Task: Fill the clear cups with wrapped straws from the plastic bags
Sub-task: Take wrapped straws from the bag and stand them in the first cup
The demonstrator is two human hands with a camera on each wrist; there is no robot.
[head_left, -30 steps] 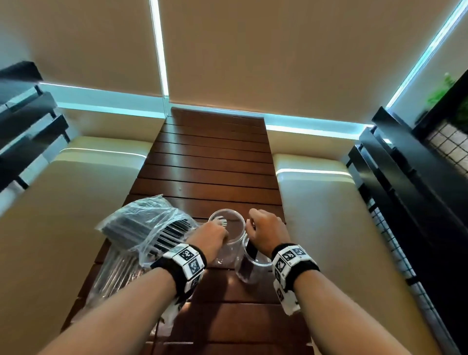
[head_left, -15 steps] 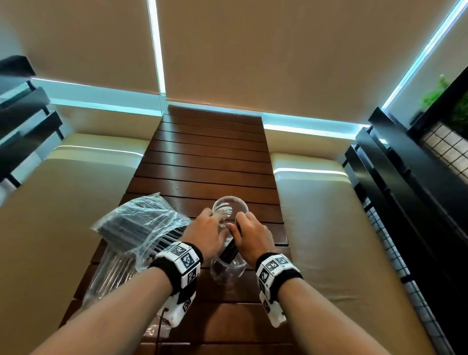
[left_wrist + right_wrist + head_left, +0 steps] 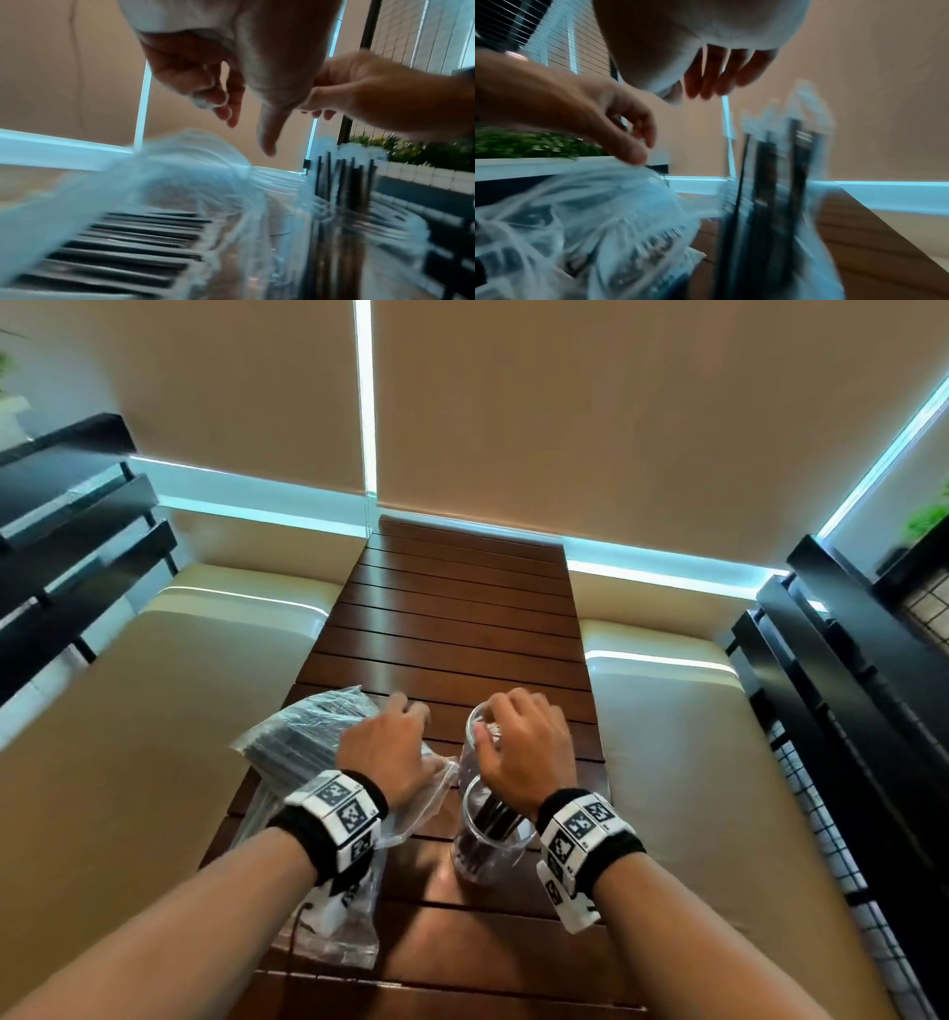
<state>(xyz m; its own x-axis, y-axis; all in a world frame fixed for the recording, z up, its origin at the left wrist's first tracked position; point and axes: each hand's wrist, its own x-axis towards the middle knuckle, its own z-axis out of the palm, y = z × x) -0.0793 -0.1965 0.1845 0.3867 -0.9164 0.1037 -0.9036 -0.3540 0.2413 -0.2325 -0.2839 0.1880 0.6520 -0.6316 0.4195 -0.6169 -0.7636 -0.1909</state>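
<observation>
On the slatted wooden table (image 3: 462, 618) stand two clear cups. The near cup (image 3: 488, 845) holds several dark wrapped straws (image 3: 495, 814); the far cup (image 3: 470, 762) looks empty. My right hand (image 3: 495, 719) hovers over the far cup's rim, fingers (image 3: 718, 77) loosely bent with nothing in them. To the left, my left hand (image 3: 405, 726) hangs over the clear plastic bag of straws (image 3: 298, 742), its fingers relaxed. The thumb (image 3: 634, 156) touches the film. In the left wrist view the bagged straws (image 3: 133, 239) lie below the hand (image 3: 249, 134), the filled cup (image 3: 342, 199) to its right.
A second clear bag (image 3: 334, 927) lies under my left forearm at the table's left edge. Beige cushioned benches (image 3: 154, 711) run along both sides of the table. Black slatted frames (image 3: 847, 685) stand right and left. Planter greenery (image 3: 411, 150) shows behind.
Both hands were together at the near cup, the right one holding straws in it. The right has let go and moved up over the far cup; the left has swung left onto the bag.
</observation>
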